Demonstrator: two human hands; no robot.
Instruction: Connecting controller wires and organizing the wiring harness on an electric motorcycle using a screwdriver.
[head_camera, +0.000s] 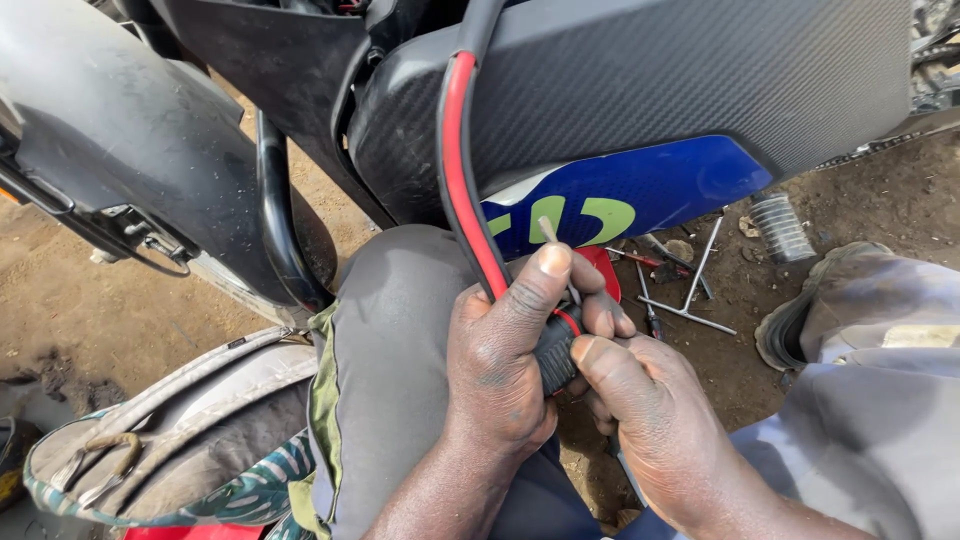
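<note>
While both hands work over the bent knee, the left hand (500, 360) is closed round a ribbed black connector (556, 355) at the end of a smooth red-and-black cable (462, 170), thumb pressed flat on the cable. Right hand (650, 410) pinches the connector's lower end, fingers curled tight. Cable runs up from the connector across a textured, weave-pattern black panel (680, 80) with glossy blue trim. Left of the connector lies a worn fabric bag (180, 440), mouth open, contents unclear. Right of the connector, metal tools (690, 290) and a ribbed grey sleeve (780, 228) lie on dirt.
</note>
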